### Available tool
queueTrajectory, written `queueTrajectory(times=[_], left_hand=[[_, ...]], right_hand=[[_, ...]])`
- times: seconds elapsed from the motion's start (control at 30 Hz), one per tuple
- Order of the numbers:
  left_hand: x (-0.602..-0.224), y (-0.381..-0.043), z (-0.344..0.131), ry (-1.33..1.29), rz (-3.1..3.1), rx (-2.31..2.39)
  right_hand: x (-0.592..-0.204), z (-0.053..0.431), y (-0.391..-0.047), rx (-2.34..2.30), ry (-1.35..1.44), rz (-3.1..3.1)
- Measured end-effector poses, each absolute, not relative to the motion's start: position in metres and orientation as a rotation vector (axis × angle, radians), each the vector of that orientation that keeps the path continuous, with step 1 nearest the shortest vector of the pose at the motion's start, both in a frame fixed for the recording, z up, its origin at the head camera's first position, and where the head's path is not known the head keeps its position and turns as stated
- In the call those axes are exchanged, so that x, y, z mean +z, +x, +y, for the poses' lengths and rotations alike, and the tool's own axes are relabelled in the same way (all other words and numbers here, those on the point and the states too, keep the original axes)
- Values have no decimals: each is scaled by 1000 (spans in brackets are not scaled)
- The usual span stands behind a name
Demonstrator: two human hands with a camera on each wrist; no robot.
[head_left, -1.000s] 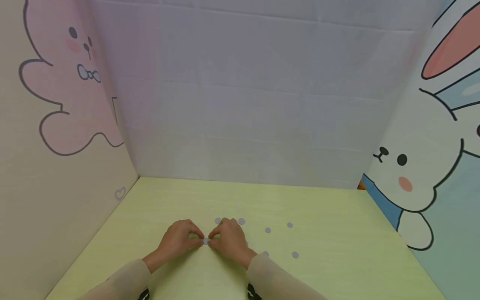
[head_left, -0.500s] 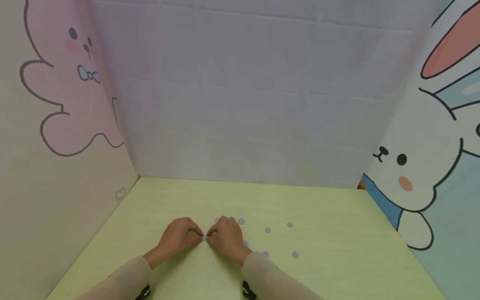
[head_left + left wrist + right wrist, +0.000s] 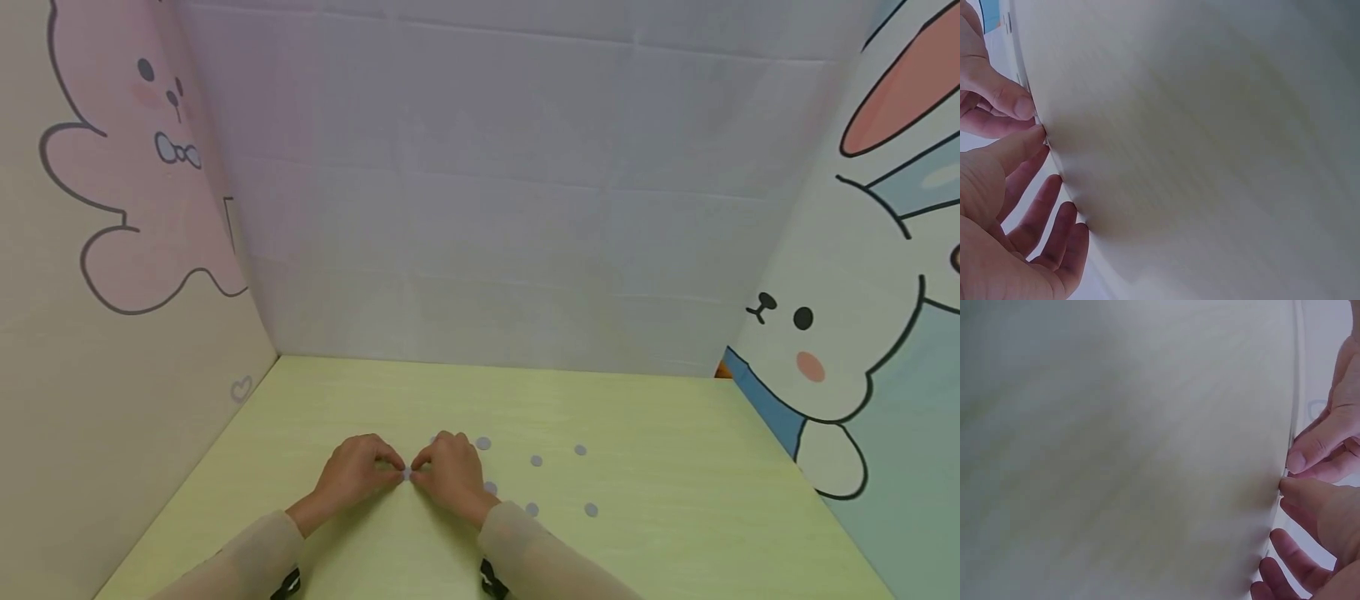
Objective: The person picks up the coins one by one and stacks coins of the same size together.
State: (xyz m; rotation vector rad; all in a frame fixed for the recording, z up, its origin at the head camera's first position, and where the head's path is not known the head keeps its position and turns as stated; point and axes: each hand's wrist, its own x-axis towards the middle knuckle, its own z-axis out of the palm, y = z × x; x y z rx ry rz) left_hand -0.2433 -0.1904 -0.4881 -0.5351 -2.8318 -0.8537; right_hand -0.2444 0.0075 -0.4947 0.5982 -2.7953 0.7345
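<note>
Between my two hands, low on the yellow-green tabletop, sits a small flat grey disc. The left hand holds its left edge with thumb and forefinger. From the other side, the right hand has thumb and forefinger at its right edge. In the left wrist view the left hand has its fingertips at table level, near the right hand's thumb. The right wrist view shows the right hand just below the left hand; the disc hardly shows there.
Several like discs lie around and right of the right hand, among them a far disc, a middle disc and a near disc. One disc lies beside the right wrist. Cloth walls with cartoon prints bound the table.
Both hands and the disc between them have shifted slightly away from me and a little to the left. The disc beside the right wrist is now uncovered. Other discs have stayed put.
</note>
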Motion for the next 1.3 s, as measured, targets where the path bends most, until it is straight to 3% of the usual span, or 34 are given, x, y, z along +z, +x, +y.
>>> queueTrajectory(times=[0.27, 0.57, 1.3], left_hand=[[-487, -243, -189, -493, -2858, -885], [-490, -245, -188, -445, -2860, -913], [-494, -244, -191, -479, -2839, -906]], right_hand=[[-477, 33, -254, 959, 611, -2821], [-475, 58, -281, 902, 669, -2828], [-495, 46, -300, 807, 627, -2921]])
